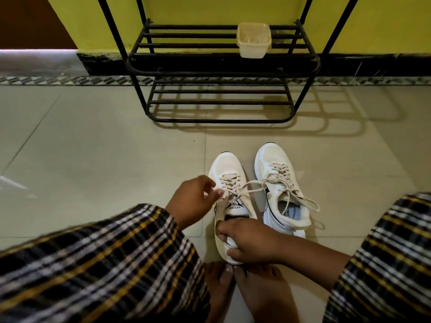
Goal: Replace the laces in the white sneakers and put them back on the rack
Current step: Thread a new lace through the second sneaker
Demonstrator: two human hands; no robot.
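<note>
While both white sneakers sit side by side on the tiled floor (93, 136) just in front of the rack, I've got both hands on the left sneaker (227, 176). My left hand (194, 199) is up over its lacing, fingertips pinching a cream lace (242, 190) approx. at the top eyelets; that lace runs off to the right, across toward the other shoe. My right hand (250, 241) is curled round the heel/collar of the same sneaker, thumb low on the side, gripping it firmly. Tongue label reads "SPEED".

Right sneaker (277, 180) stands just beside it, toes pointing at the rack, not touched by either hand. It's laced w/ cream laces, loose ends trailing over the collar and down its outer side onto the floor.

Black metal shoe rack (221, 64) stands against the yellow wall (373, 22), two slatted tiers in view. A cream plastic tub (253, 39) sits on the upper tier, right of centre; can't tell what's in it. Lower tier casts barred shadows on the tiles.

Plaid sleeves (105, 264) cover both my arms. Bare feet (245, 290) show below the held sneaker, close to its heel.
</note>
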